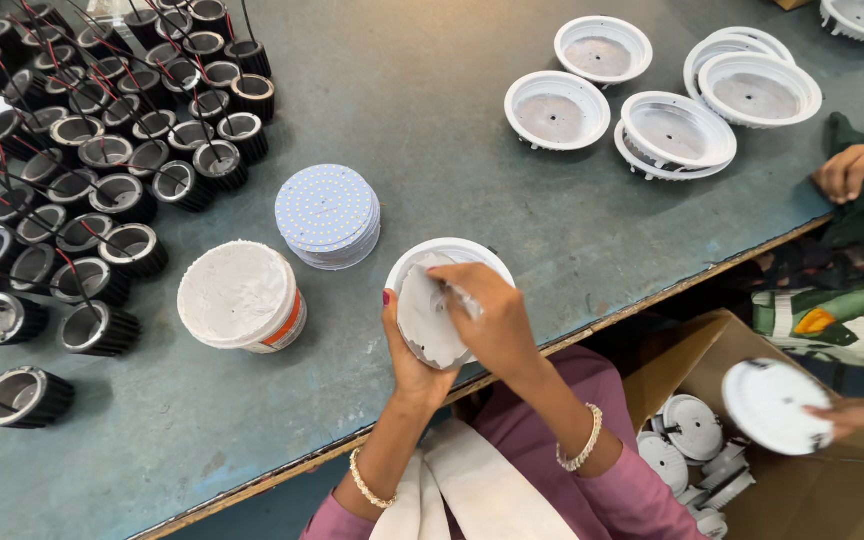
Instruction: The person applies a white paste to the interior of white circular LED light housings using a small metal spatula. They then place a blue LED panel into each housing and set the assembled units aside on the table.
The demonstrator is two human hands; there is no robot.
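My left hand (407,362) grips a round white lamp housing (430,300) from below, tilted towards me at the table's near edge. My right hand (492,318) reaches into its dish, fingers pressed against the grey-white paste smeared inside. Whether the right hand holds a small tool is hidden by the fingers. Just to the left stands a white tub of paste (240,297) with an orange band, and behind it a stack of round LED boards (328,214).
Many black finned heat sinks (102,150) with red and black wires fill the left of the green table (432,130). Several white housings (672,125) lie at the back right. Another person's hands (857,165) work at right, one holding a white disc (772,405) over a cardboard box (832,490).
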